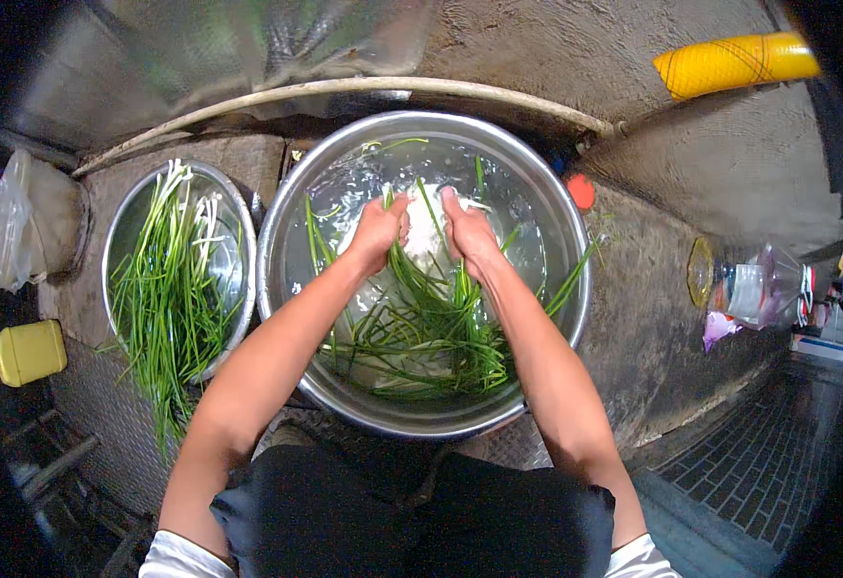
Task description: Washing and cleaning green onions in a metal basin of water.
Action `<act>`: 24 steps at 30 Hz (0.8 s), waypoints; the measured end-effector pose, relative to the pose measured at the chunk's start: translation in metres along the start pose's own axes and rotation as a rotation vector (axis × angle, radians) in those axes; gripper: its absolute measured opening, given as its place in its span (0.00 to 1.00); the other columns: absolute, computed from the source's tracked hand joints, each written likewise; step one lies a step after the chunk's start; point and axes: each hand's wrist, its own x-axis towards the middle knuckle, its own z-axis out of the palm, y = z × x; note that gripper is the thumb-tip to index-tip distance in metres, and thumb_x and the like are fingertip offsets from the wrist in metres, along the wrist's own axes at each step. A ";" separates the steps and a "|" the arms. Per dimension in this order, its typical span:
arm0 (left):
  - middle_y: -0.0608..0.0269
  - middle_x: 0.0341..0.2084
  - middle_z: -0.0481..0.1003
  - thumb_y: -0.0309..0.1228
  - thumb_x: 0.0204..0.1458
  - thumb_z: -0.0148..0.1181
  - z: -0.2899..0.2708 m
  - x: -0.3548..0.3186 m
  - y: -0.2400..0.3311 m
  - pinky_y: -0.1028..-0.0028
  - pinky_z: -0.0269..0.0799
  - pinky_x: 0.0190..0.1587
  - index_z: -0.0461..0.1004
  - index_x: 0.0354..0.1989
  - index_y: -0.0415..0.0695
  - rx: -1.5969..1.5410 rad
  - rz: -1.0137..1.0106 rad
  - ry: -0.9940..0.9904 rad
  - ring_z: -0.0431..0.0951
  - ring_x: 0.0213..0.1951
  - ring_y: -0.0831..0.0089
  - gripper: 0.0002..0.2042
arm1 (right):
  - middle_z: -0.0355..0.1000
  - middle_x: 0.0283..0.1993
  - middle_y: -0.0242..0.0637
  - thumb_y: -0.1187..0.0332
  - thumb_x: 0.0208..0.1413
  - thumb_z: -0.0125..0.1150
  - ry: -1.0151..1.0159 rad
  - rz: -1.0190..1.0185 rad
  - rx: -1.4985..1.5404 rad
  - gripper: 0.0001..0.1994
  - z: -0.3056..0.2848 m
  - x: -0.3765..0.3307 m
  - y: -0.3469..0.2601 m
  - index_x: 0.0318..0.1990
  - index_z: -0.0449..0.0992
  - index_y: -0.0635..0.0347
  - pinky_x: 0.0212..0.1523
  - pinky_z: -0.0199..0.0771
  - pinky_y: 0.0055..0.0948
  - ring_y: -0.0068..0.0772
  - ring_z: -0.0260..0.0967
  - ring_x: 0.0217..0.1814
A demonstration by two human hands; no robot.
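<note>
A wide metal basin (419,118) of water stands in front of me, its surface rippling with bright reflections. Green onions (431,332) float and lie tangled in its near half, with a few loose stalks toward the rim. My left hand (380,234) is closed around the white ends of some green onions, the leaves trailing toward me. Beside it, a small gap away, my right hand (469,234) is also closed on green onions, thumb up; its fingers are partly hidden. To the left, a smaller metal bowl (240,289) holds a heap of green onions, leaves hanging over its near rim.
A plastic-covered white bucket (41,217) and a yellow jerrycan (28,353) stand at far left. Behind the basin runs a pale pipe (344,87). A red round object (581,191) lies by the right rim. A yellow hose (734,65) juts in at upper right; plastic bags (753,289) lie right.
</note>
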 end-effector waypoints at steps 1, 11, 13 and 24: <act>0.70 0.15 0.64 0.37 0.59 0.53 -0.004 0.001 -0.004 0.75 0.61 0.20 0.70 0.32 0.41 0.032 -0.006 -0.016 0.63 0.17 0.79 0.11 | 0.64 0.22 0.27 0.51 0.62 0.50 -0.019 0.093 -0.046 0.19 -0.001 0.001 0.002 0.32 0.73 0.57 0.21 0.54 0.26 0.21 0.54 0.19; 0.58 0.32 0.77 0.22 0.55 0.51 -0.012 -0.018 -0.005 0.73 0.74 0.31 0.73 0.43 0.36 0.034 -0.030 -0.116 0.77 0.30 0.73 0.09 | 0.69 0.26 0.30 0.68 0.55 0.60 -0.068 -0.083 0.100 0.07 0.021 -0.027 0.009 0.38 0.74 0.61 0.17 0.54 0.22 0.18 0.57 0.18; 0.59 0.30 0.77 0.19 0.55 0.48 0.001 -0.025 0.002 0.74 0.70 0.26 0.74 0.44 0.37 -0.064 -0.121 -0.103 0.75 0.26 0.75 0.11 | 0.68 0.22 0.30 0.65 0.56 0.60 0.175 0.006 0.065 0.09 0.020 -0.030 0.011 0.35 0.73 0.62 0.13 0.48 0.24 0.18 0.53 0.14; 0.75 0.16 0.57 0.45 0.61 0.49 -0.021 -0.018 -0.008 0.80 0.46 0.13 0.69 0.36 0.47 0.051 -0.208 -0.083 0.53 0.15 0.85 0.14 | 0.71 0.50 0.53 0.58 0.59 0.54 0.434 -0.268 -0.475 0.19 0.003 0.001 0.058 0.49 0.71 0.67 0.51 0.68 0.39 0.45 0.70 0.50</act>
